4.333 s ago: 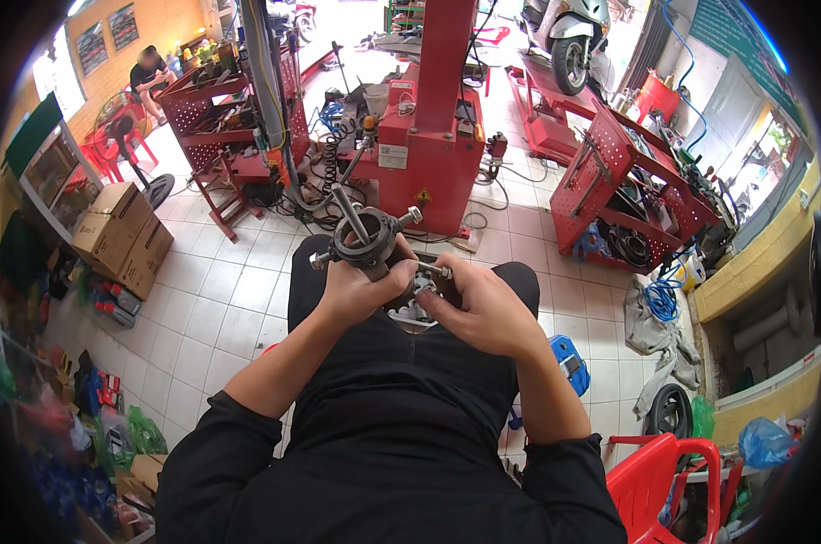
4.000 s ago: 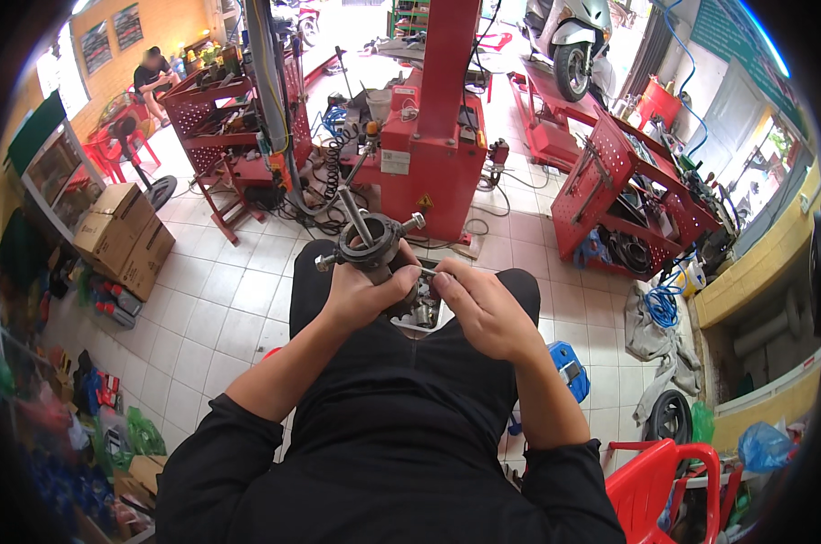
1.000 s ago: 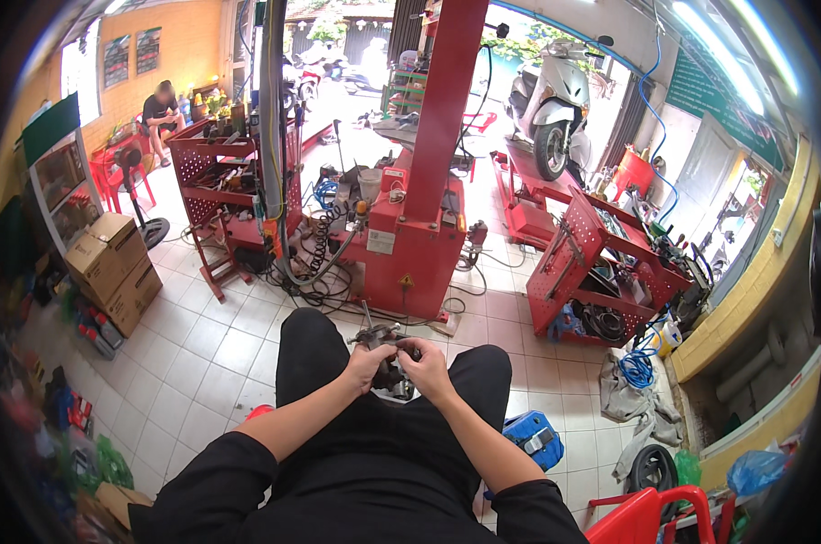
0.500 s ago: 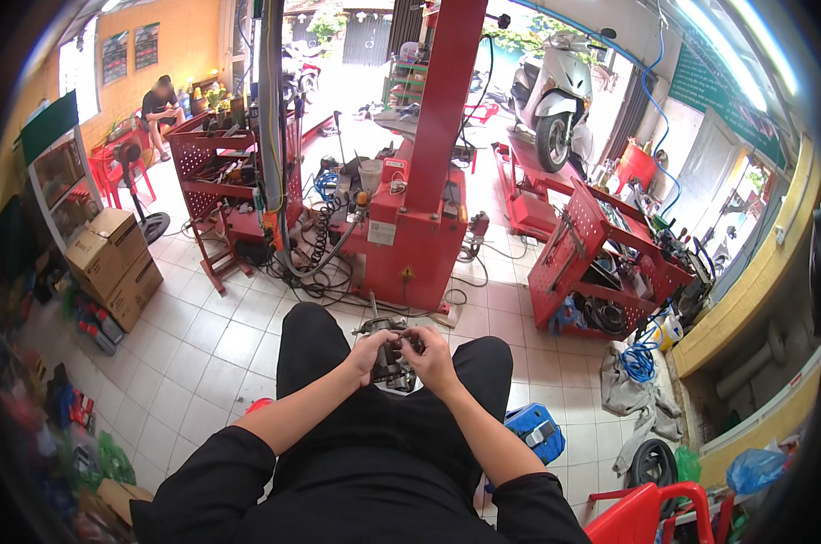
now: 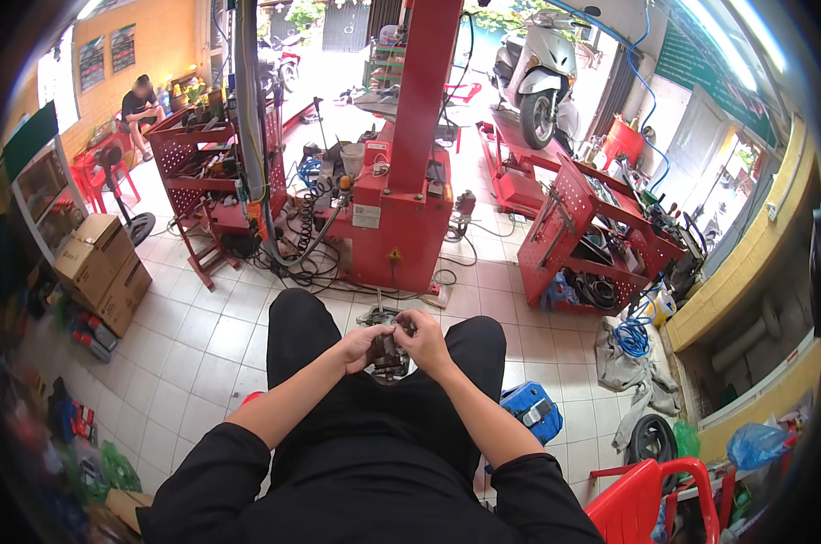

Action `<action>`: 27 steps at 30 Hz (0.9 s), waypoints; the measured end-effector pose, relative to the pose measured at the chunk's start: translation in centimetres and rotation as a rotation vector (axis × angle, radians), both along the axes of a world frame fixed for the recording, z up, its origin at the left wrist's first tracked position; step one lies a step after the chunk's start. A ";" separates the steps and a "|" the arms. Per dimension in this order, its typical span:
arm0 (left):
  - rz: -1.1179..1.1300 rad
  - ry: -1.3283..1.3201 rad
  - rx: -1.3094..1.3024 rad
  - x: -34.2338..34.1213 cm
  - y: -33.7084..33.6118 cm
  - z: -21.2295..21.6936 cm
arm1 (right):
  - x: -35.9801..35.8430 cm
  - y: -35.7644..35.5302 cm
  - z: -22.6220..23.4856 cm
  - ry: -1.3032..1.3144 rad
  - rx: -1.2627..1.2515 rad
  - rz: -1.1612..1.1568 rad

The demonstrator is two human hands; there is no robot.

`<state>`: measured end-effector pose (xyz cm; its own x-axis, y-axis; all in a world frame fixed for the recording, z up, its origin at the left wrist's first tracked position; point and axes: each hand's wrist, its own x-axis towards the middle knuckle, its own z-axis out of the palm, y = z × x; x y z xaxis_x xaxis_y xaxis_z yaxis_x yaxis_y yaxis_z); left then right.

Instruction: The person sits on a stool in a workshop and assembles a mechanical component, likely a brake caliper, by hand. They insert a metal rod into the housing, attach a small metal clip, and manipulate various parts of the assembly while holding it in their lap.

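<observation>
Head view | dark grey metal part, greasy, small | fingers of left hand and right hand grasping it

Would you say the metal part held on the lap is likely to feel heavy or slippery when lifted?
The metal part looks like dense, dark machinery, so probably heavy for its size and rigid. Both the left hand and right hand grip it, which suggests weight. Its grimy surface may be oily, perhaps slippery.
</observation>
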<state>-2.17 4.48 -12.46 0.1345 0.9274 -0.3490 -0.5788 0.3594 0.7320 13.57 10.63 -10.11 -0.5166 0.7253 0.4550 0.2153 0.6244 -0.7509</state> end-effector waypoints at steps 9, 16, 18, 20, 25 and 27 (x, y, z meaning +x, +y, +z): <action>0.149 0.051 0.143 0.4 -0.2 0.3 | -0.6 0.4 -1.6 0.252 -0.577 0.036; 0.260 0.126 0.320 1.2 -0.9 1.8 | -1.6 -0.1 -2.0 0.557 -1.093 0.121; 0.298 0.132 0.343 1.4 -0.6 1.2 | -1.6 -0.1 -1.8 0.594 -1.115 0.150; 0.442 0.071 0.295 1.9 -0.6 1.1 | -1.5 0.0 -1.9 0.608 -1.127 0.170; 0.435 0.033 0.285 1.5 -0.3 0.0 | -1.6 -0.1 -1.9 0.619 -1.134 0.193; 0.412 0.033 0.301 1.5 -0.2 0.5 | -1.6 -0.2 -1.9 0.630 -1.135 0.198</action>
